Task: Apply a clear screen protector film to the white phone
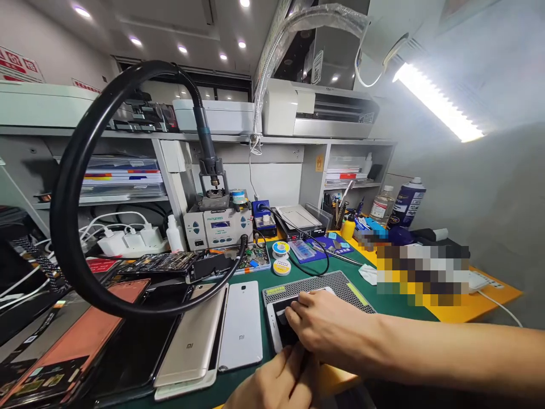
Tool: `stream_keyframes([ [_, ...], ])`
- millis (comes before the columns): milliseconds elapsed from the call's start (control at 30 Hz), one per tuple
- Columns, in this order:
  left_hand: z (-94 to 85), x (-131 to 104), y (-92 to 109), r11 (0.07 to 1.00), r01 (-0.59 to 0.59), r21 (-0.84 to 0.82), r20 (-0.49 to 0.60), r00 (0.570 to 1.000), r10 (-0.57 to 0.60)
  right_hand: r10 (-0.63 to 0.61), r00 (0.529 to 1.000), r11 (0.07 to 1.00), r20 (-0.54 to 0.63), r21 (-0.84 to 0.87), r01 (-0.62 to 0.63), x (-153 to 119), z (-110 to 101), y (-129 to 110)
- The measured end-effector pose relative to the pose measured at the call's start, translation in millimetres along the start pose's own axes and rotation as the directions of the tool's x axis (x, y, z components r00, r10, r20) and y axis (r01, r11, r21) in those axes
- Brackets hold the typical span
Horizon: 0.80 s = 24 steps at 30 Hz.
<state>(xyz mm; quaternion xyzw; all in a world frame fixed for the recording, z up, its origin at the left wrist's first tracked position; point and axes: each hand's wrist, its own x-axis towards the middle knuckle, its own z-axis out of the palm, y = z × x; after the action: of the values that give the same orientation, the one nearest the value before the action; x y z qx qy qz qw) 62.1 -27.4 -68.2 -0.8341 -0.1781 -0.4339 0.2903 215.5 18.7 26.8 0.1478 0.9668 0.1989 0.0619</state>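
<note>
A white-framed smartphone (275, 328) with a dark front lies on a grey perforated pad (332, 282). My right hand (317, 321) reaches in from the right and lies across the phone. Its fingers are curled, with the fingertips pressed down on the phone's face. At the bottom of the picture my left hand (276, 380) is closed at the phone's near end, thumb and fingers pressed together. Its fingertips are partly hidden, and the two hands meet there. Both hands cover much of the phone.
Left of the pad lie a white phone (242, 324), a gold phone (191, 335) and opened phones. A thick black hose (63, 199) loops from a hot-air station (219, 227). Behind are solder spools (281, 266), a blue mat (319, 250) and a spray can (409, 201).
</note>
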Motion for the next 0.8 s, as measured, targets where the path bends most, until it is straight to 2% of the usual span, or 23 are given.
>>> stream_keyframes([
  [100,-3.5,4.2,-0.7,1.0,0.017,-0.013,0.026,1.0,-0.017,0.027,0.999,0.997,0.018,0.074,-0.028,17.4,0.9,13.3],
  [200,-7.0,7.5,-1.4,0.996,0.074,-0.049,0.065,0.995,-0.071,0.096,0.995,0.99,0.034,0.103,-0.099,25.0,-7.6,26.8],
  [367,-9.7,3.8,-1.2,0.998,0.057,0.003,-0.003,0.998,-0.057,0.242,0.964,0.945,0.106,0.2,-0.259,9.0,-40.0,37.4],
  [433,-9.3,1.0,-0.5,0.998,0.055,0.01,0.002,0.998,-0.055,0.24,0.959,0.931,0.152,0.243,-0.271,-1.1,-47.7,34.4],
  [533,-7.2,-1.5,0.8,0.995,0.097,-0.012,0.065,0.993,-0.096,0.1,0.985,0.959,0.143,0.248,-0.133,-9.5,-41.5,21.3],
  [633,-5.6,-0.8,1.4,0.983,0.178,-0.041,0.12,0.978,-0.172,0.007,0.999,0.978,0.052,0.207,-0.017,-3.3,-22.7,7.2],
  [700,-6.5,1.5,0.9,0.994,0.111,-0.022,0.101,0.989,-0.108,0.01,1.0,0.983,0.022,0.182,-0.014,8.2,-13.2,3.9],
  [800,-10.7,5.0,-0.7,0.999,-0.016,0.045,0.067,0.998,0.013,0.119,0.99,0.951,0.071,0.28,-0.134,26.9,-11.9,11.9],
])
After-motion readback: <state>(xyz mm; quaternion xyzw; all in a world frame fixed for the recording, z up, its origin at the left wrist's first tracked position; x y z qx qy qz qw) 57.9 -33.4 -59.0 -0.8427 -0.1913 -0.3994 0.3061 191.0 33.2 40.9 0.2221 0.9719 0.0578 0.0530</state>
